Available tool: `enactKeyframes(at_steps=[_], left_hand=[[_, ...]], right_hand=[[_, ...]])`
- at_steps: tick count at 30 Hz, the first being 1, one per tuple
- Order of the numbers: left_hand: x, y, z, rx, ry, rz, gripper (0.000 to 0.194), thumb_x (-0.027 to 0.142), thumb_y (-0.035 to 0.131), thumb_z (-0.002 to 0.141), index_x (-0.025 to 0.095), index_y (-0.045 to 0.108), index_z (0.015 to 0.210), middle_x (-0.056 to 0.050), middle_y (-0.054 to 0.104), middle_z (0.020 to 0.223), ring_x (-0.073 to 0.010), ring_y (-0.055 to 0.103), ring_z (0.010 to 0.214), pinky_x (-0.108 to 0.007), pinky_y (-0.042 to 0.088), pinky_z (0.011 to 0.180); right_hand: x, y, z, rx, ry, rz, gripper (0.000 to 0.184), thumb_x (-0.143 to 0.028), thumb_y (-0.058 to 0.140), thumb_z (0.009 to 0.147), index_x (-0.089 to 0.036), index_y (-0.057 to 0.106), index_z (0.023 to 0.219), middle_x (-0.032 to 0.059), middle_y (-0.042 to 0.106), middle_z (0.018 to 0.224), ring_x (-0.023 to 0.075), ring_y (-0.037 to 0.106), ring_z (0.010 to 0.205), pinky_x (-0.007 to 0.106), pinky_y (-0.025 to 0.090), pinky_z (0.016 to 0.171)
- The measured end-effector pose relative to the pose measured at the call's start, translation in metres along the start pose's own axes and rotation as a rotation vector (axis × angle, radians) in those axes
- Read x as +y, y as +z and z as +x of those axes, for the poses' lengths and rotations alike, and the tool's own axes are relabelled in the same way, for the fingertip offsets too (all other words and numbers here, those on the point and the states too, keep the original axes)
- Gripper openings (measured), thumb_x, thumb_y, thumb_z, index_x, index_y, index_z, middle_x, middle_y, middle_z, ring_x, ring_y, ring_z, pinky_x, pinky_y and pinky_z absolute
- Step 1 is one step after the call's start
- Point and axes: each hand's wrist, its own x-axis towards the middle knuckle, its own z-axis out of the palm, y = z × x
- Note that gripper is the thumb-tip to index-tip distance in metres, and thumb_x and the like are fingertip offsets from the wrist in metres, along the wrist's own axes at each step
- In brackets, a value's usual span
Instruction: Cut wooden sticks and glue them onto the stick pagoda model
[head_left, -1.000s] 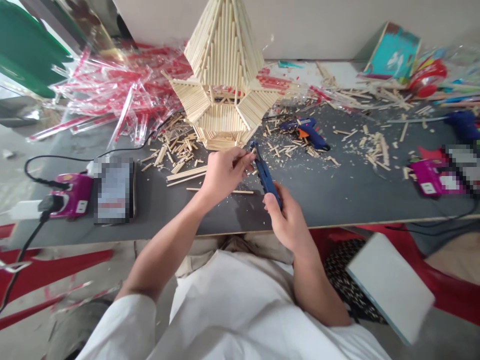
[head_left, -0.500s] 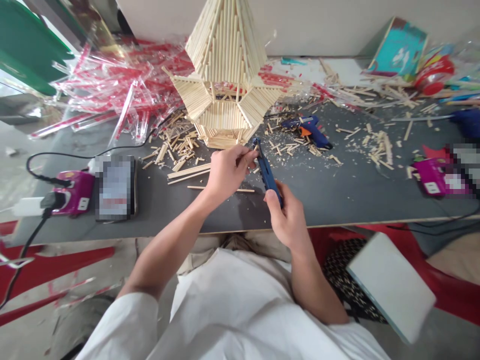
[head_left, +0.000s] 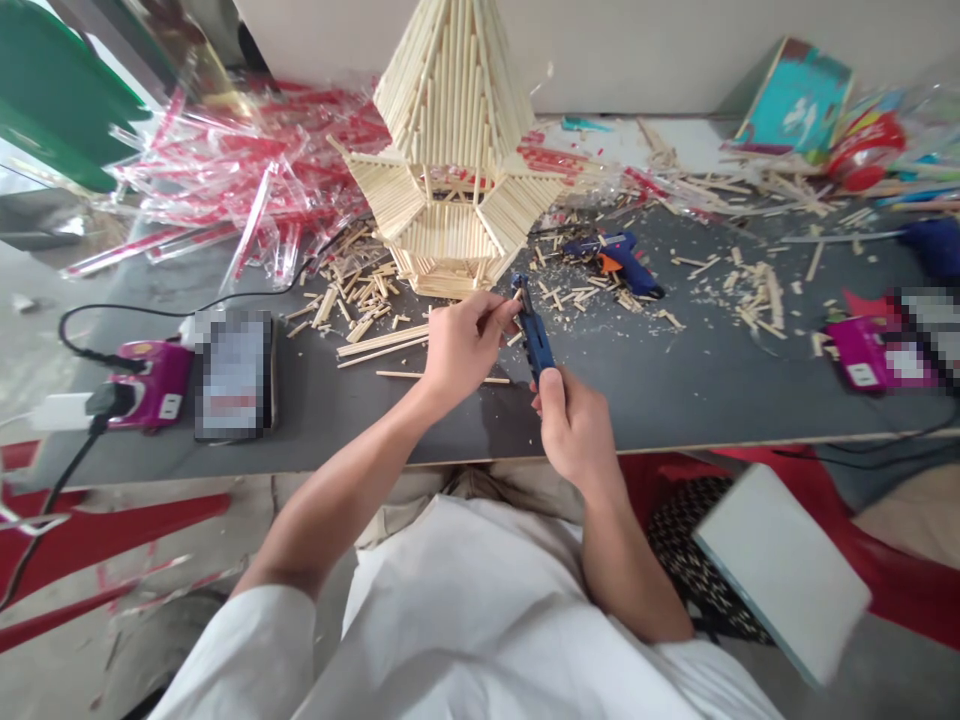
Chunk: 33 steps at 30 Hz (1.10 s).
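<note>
My left hand point(head_left: 465, 345) is closed in a pinch, with a short thin wooden stick point(head_left: 517, 294) at its fingertips. The stick touches the dark tip of a blue-handled cutter point(head_left: 535, 335). Wrapped round the cutter's lower end is my right hand point(head_left: 576, 420), thumb on top. Just beyond both hands stands a tower-like model point(head_left: 446, 228) made of pale wooden sticks, with a pointed roof and flared sides. Several long loose sticks point(head_left: 382, 343) lie left of my left hand, partly behind it.
A blue glue gun point(head_left: 626, 264) lies right of the model among stick offcuts point(head_left: 765, 290). Red and clear plastic wrappers point(head_left: 217, 190) heap up at the back left. A phone point(head_left: 234, 375) and a purple power adapter point(head_left: 154, 383) with cables sit at the left.
The cutter has turned slightly more upright, and my right thumb sits a little higher on it. My left hand has shifted slightly right, still pinching the stick at the cutter's tip.
</note>
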Motion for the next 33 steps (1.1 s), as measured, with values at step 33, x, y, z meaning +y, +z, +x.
enactKeyframes(at_steps=[33], left_hand=[[-0.006,-0.008,0.004,-0.065,0.143,-0.312,0.032,0.043,0.062,0.100,0.014,0.070,0.089,-0.003,0.072,0.069,-0.0080,0.063,0.053,-0.018,0.053,0.050]], right_hand=[[0.019,-0.026,0.005,0.225,0.082,-0.540,0.054,-0.054,0.028,0.108,-0.015,0.063,0.096,0.0146,0.071,0.084,0.0257,0.064,0.075,0.034,0.033,0.067]])
